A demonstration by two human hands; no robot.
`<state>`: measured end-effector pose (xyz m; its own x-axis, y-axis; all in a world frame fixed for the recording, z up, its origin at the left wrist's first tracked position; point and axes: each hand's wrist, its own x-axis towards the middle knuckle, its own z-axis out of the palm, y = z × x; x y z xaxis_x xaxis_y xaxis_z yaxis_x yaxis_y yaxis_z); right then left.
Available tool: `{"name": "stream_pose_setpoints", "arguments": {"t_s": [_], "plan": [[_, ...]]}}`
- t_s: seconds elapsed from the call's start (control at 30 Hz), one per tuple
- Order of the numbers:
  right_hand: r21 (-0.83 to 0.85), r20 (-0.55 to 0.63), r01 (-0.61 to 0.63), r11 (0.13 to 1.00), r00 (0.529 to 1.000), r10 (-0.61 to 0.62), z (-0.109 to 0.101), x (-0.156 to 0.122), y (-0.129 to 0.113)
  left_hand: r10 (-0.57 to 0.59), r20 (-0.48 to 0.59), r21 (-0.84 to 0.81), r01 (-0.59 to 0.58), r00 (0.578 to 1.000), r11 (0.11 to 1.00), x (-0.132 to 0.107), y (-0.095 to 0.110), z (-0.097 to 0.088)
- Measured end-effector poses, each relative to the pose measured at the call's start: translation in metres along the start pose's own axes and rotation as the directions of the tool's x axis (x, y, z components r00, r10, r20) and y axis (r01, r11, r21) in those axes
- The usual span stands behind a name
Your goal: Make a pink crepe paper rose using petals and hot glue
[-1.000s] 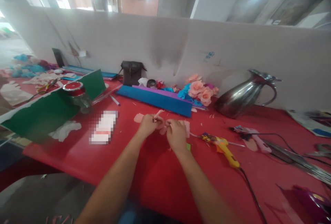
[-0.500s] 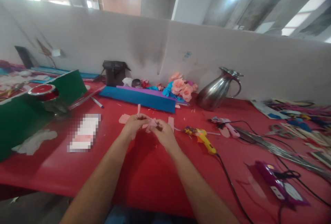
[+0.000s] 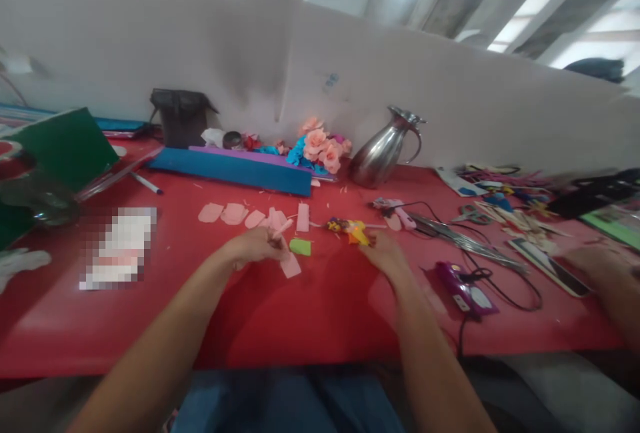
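My left hand (image 3: 257, 246) is closed on a pink paper piece (image 3: 289, 265), one end of which hangs below the fingers. More pink paper petals (image 3: 233, 213) lie in a row on the red table behind it. A small light-green paper piece (image 3: 300, 247) lies just right of the left fingers. My right hand (image 3: 384, 253) is wrapped around the handle of a yellow glue gun (image 3: 358, 232), hiding most of the grip. The gun's nozzle end points left, toward a pink paper rectangle (image 3: 303, 217).
Blue sheets (image 3: 235, 173), peach paper flowers (image 3: 320, 145) and a steel jug (image 3: 380, 153) stand at the back. A purple power strip (image 3: 463, 289) and cables lie right. Another person's hand (image 3: 595, 263) rests at far right. A green board (image 3: 70, 146) stands left.
My right hand has left the pink paper and moved right onto the glue gun. My left hand keeps the paper. The view has turned right, bringing another person's arm into sight.
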<state>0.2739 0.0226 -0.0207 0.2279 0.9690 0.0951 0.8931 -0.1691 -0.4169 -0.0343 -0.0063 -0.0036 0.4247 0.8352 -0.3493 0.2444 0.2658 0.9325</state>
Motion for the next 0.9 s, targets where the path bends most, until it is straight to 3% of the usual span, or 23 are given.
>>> {"name": "stream_pose_setpoints", "arguments": {"t_s": [0.13,0.27,0.37,0.43,0.5,0.67,0.83,0.9], "plan": [[0.145,0.164,-0.116,0.983,0.982,0.091,0.004,0.013,-0.008,0.024,0.002,0.111,-0.024,1.000,0.994,0.009,-0.009,0.014],[0.322,0.267,-0.220,0.921,0.954,0.135,-0.001,0.002,-0.018,0.049,-0.122,0.133,-0.032,0.991,0.991,0.016,-0.018,0.014],[0.544,0.346,-0.248,0.802,0.937,0.056,-0.010,-0.024,-0.020,0.059,-0.228,0.137,-0.028,0.972,0.990,0.016,-0.020,0.011],[0.723,0.399,-0.278,0.633,0.915,-0.054,-0.018,-0.043,-0.021,0.064,-0.244,0.157,-0.025,0.968,0.987,0.016,-0.020,0.010],[0.765,0.399,-0.273,0.584,0.912,-0.097,-0.024,-0.060,-0.023,0.055,-0.232,0.186,-0.011,0.971,0.983,0.016,-0.018,0.010],[0.594,0.321,-0.130,0.794,0.943,-0.086,-0.029,-0.092,-0.033,0.040,-0.211,0.273,0.019,0.977,0.962,0.019,-0.018,0.011],[0.509,0.286,-0.048,0.859,0.951,-0.117,-0.024,-0.113,-0.042,0.089,-0.189,0.293,-0.030,0.978,0.956,0.020,-0.024,0.008],[0.505,0.245,-0.044,0.862,0.965,-0.094,-0.022,-0.115,-0.044,0.082,-0.115,0.287,-0.046,0.990,0.957,0.017,-0.022,0.006]]}}
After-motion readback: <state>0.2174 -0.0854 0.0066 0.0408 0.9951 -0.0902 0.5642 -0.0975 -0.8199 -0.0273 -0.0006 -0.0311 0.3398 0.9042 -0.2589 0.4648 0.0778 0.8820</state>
